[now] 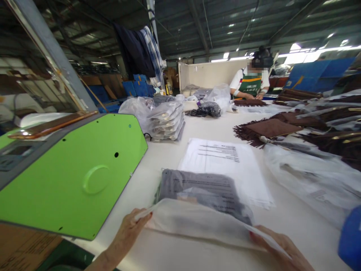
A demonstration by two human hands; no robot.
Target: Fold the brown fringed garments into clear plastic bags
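Note:
In the head view, a clear plastic bag (197, 218) lies on the white table with a dark grey flat item (197, 184) inside it. Printed lines run across the bag's film over the grey item. My left hand (131, 226) pinches the left corner of the bag's near, open edge. At the right end of the same edge, my right hand (278, 242) grips the film, its fingers partly covered by the plastic. The loose flap bows up between both hands. Just beyond lies a stack of flat printed plastic bags (220, 158).
A bright green machine (70, 169) stands at the left. Stacked bagged items (166, 120) sit behind it. Brown fringed pouches (270, 130) and loose plastic film (313, 177) cover the right side. Another person (251, 82) works across the table. Something blue (351, 237) juts in at lower right.

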